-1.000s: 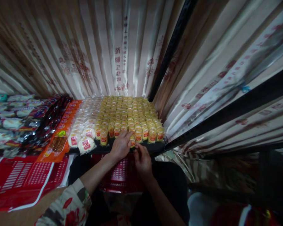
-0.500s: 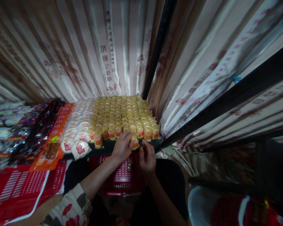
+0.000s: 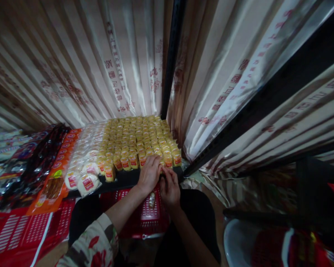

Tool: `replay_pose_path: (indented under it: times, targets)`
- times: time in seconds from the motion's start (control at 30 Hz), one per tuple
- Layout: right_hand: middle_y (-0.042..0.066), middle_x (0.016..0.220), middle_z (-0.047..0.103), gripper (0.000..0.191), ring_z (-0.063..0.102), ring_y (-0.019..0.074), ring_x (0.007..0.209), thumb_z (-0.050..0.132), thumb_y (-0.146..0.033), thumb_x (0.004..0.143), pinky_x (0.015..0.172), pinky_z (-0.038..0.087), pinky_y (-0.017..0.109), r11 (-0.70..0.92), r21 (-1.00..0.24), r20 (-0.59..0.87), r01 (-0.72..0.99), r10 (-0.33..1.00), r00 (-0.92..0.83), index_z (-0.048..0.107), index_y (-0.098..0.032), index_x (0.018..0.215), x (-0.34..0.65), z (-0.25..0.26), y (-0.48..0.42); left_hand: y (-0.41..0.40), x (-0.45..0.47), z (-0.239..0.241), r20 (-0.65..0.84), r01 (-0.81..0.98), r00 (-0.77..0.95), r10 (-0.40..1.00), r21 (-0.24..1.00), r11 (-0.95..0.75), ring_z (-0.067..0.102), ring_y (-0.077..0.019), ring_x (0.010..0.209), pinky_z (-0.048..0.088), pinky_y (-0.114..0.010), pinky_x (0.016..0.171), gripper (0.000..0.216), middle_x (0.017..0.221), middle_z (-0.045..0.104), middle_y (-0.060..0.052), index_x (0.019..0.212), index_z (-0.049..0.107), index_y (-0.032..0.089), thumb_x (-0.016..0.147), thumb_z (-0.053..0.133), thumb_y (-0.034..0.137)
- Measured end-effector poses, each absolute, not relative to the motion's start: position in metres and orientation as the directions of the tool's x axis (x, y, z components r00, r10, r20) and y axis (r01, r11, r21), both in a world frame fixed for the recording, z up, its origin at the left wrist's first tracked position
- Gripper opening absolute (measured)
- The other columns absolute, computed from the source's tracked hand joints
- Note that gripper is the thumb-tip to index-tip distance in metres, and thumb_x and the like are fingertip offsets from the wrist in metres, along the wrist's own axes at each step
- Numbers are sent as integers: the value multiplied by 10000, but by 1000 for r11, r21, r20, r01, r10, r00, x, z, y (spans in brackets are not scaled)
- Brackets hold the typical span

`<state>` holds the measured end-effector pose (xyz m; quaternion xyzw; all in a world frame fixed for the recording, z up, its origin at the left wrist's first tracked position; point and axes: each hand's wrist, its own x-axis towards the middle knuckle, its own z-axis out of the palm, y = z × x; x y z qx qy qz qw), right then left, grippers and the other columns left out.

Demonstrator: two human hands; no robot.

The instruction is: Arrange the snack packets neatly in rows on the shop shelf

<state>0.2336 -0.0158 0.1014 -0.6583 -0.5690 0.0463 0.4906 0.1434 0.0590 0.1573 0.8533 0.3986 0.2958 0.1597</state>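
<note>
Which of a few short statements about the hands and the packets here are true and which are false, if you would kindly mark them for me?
1. The orange packet lies to the left of the white round packets. True.
2. The left hand and the right hand are close together at the front of the yellow packets. True.
3. The yellow packets are to the left of the white round packets. False: they are to the right of them.
4. A small wrapped item shows against the red basket between the forearms. True.
5. The right hand is touching the orange packet. False: the orange packet lies well away from both hands.
</note>
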Motion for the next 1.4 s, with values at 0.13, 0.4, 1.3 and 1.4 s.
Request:
replay_pose_path:
  times: [0.13,0.4,1.3,1.4]
  targets:
    - [107,1149,501,410,510,196,1101,369,-189,880,946,465,393,136,-678,502,722,803,320,486,-211,1273,233,95,-13,57,141,150,477,607,478,737,428,-670,460,-209,1127,434,-389,967,253,1182,518,-97,1137,523,167,897,440,164]
    - [125,1190,480,481,495,206,1114,380,-174,877,938,469,392,149,-624,550,768,781,295,398,-202,1357,231,88,-12,30,121,130,551,657,502,666,258,-709,532,-188,971,511,-306,833,274,1034,576,-85,1121,575,172,885,438,148]
    - [130,1254,492,514,482,222,1139,376,-135,886,896,482,416,150,-503,606,851,763,223,354,-251,1386,230,86,0,43,103,86,453,661,639,622,91,-744,447,-212,1223,418,-330,972,457,1297,536,-79,1285,476,158,831,437,117]
    - [133,1285,478,507,477,221,1153,394,-148,886,910,472,417,183,-516,606,837,768,206,361,-245,1383,231,87,-3,41,101,87,451,643,671,589,42,-765,429,-219,1237,421,-328,941,442,1325,517,-61,1285,486,202,848,451,140]
